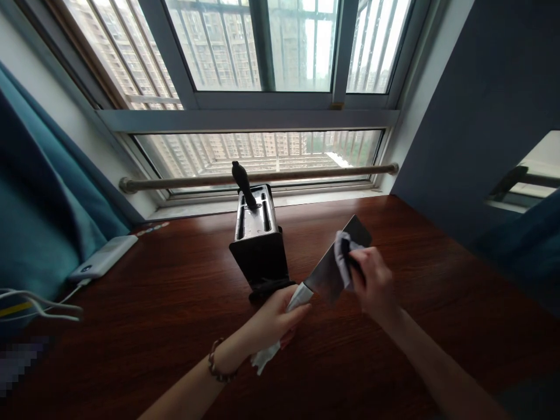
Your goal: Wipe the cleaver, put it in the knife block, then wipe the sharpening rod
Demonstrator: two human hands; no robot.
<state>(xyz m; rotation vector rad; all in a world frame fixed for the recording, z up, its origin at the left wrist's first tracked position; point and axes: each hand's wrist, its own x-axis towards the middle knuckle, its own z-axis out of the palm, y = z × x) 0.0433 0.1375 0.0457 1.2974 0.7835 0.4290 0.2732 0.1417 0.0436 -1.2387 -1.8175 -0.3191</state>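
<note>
A person's two bare hands worked over a dark wooden table point(153, 303) below a barred window point(262, 52). The left hand point(273, 324), forearm reaching in from the lower edge with a beaded bracelet point(214, 364) at the wrist, was closed in a fist round the handle of a cleaver point(326, 271), thumb laid along the top; a scrap of white paper point(265, 356) hung from under the fist. The cleaver was held above the table just right of centre, its broad blade slanting up and away to the right. The right hand point(371, 286), arm coming in from the lower right with the wrist bent, had its fingers pinched on a grey cloth point(342, 251) pressed against the blade near its far end; the cloth folded over the blade's upper edge.

Just behind the left hand stood a black knife block point(260, 245), upright on the table, with one black handle point(242, 184) rising from a slot; whether the block touched the hand could not be told. At far left a white power bank point(105, 256) lay near a teal curtain point(39, 221), a white cable point(39, 303) trailing from it; a metal rail point(306, 173) ran along the sill.
</note>
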